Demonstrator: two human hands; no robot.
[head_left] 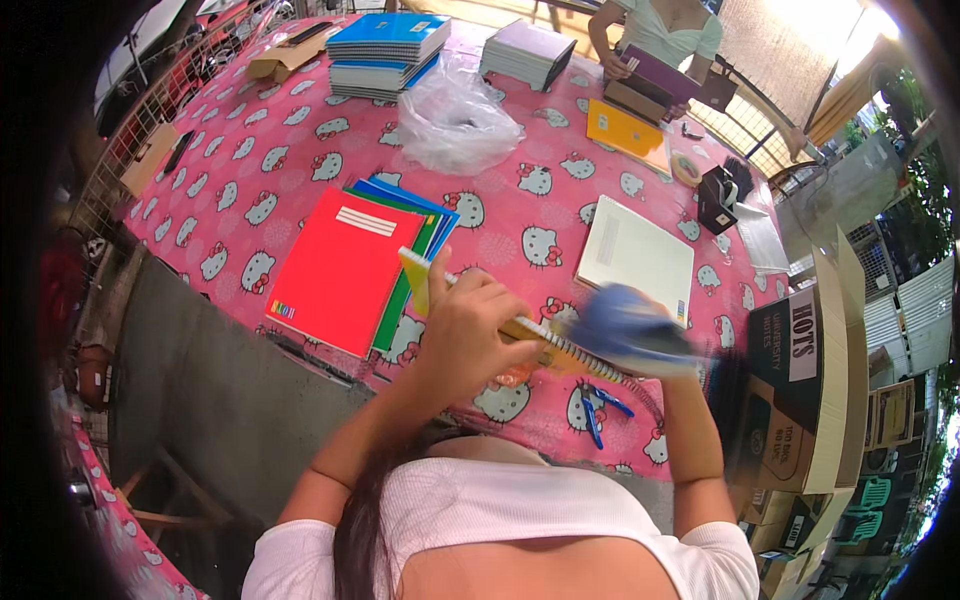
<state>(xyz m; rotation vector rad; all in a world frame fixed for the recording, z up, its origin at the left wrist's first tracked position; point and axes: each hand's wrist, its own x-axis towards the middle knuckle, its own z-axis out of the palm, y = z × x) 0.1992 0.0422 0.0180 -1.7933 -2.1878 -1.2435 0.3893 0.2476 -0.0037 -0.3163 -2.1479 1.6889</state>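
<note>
The hands are apart: the left hand (470, 325) is clamped on a spiral notebook (565, 345) above the near worktop (500, 250); the right hand (655, 308), behind a blurred blue thing (625, 330), I cannot tell. Pliers (597, 410) lie near right, a red notebook (340, 275) left.

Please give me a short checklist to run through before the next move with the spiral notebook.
1. Left hand gripping the spiral notebook: ok.
2. Right hand grip secure: cannot tell; the blue object there is blurred.
3. Pliers put away: not ok; they lie loose on the pink tablecloth.
4. Left pile squared: not ok; green and blue covers stick out beneath the red notebook.
5. White notebook lying flat: ok.
</note>
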